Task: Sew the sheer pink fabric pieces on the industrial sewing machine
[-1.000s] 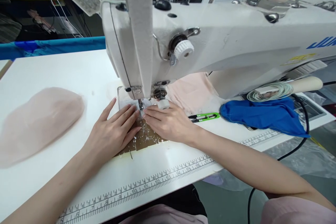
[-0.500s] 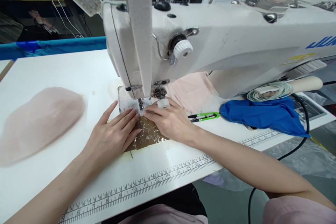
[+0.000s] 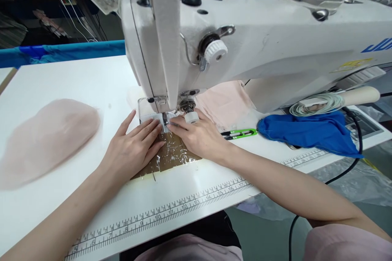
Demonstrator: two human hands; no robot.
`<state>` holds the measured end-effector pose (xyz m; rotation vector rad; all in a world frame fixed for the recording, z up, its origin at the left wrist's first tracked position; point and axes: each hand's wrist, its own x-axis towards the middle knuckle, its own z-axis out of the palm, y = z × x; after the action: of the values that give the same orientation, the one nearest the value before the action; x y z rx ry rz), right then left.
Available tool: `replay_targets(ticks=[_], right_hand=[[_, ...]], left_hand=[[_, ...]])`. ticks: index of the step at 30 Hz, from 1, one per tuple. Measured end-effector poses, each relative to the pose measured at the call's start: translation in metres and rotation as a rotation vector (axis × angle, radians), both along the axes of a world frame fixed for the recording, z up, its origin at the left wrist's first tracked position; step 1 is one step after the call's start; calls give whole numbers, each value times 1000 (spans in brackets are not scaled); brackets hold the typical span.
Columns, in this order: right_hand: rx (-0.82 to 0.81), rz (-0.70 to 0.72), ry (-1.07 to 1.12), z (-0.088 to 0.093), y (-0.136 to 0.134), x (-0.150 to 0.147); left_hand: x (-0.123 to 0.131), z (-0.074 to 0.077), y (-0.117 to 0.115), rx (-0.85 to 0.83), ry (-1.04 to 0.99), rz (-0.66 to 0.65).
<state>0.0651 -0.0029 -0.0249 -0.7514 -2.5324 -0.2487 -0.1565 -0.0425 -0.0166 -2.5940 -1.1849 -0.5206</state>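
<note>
My left hand (image 3: 131, 151) lies flat with fingers stretched toward the presser foot (image 3: 164, 120) of a white sewing machine (image 3: 260, 45). My right hand (image 3: 200, 136) rests beside it, fingers extended and pressed down just right of the needle. Both hands hold a small pale piece flat on the plate under the foot; the piece is mostly hidden by my fingers. A brown taped patch (image 3: 171, 155) covers the table under my hands.
A pale pink fabric pile (image 3: 45, 138) lies at the left. Pink cloth (image 3: 226, 104) lies behind the needle, with green thread snips (image 3: 240, 133), a blue cloth (image 3: 309, 132) and a roll of tape (image 3: 315, 104) to the right. A ruler strip (image 3: 171, 212) runs along the table's front edge.
Both hands have slid slightly forward toward the presser foot. The view has tilted a little; nothing else moved.
</note>
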Motion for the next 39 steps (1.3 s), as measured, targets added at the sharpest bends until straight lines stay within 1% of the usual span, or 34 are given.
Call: replay_targets(ticks=[5,8,11,13,17,19,21,22,23,24,26,27,28,29,30,31,32,33,34,35,36,37,39], right_hand=[[27,-15,-48,2,2,2],[58,-22,-28,2,2,4],[52,-30,-10,3,0,5],[46,-40,-24,5,-1,4],[51,-40,-38,7,-5,2],[34,-32,-19,7,-6,0],[-20,-10,10,7,-9,-2],[-62,15,26,7,-10,-3],[-113,55,34,6,-11,-4],[-164,112,32,6,-12,-6],[-243,247,2,6,-14,-7],[-265,308,-12,6,-15,-7],[-273,359,-11,6,-15,-7],[-270,395,10,7,-15,-7],[-265,416,43,7,-15,-6],[-262,425,77,8,-14,-4],[-263,429,110,9,-13,-3],[-272,429,135,9,-11,-1],[-292,428,153,10,-10,0],[-320,431,167,11,-8,1],[-354,432,186,11,-7,3],[-388,424,216,12,-6,3],[-463,341,311,14,-6,4]], left_hand=[[1,0,5,12,31,4],[1,1,6,10,44,13],[0,0,6,2,33,31],[-3,0,6,10,23,63],[-8,1,7,22,31,169],[-7,4,4,11,45,230],[-1,7,-3,11,66,246],[3,9,-8,18,79,214],[7,11,-14,30,91,138],[11,13,-22,45,101,27],[19,18,-35,87,96,-283],[21,20,-41,113,86,-410],[21,22,-44,145,56,-486],[21,24,-46,174,24,-499],[19,25,-46,204,-13,-458],[16,25,-43,221,-44,-352],[13,24,-40,215,-55,-204],[9,23,-36,178,-47,-49],[6,22,-31,106,-23,101],[4,21,-28,14,2,223],[3,19,-24,-87,19,308],[3,18,-22,-180,22,356],[3,17,-21,-309,-30,383]])
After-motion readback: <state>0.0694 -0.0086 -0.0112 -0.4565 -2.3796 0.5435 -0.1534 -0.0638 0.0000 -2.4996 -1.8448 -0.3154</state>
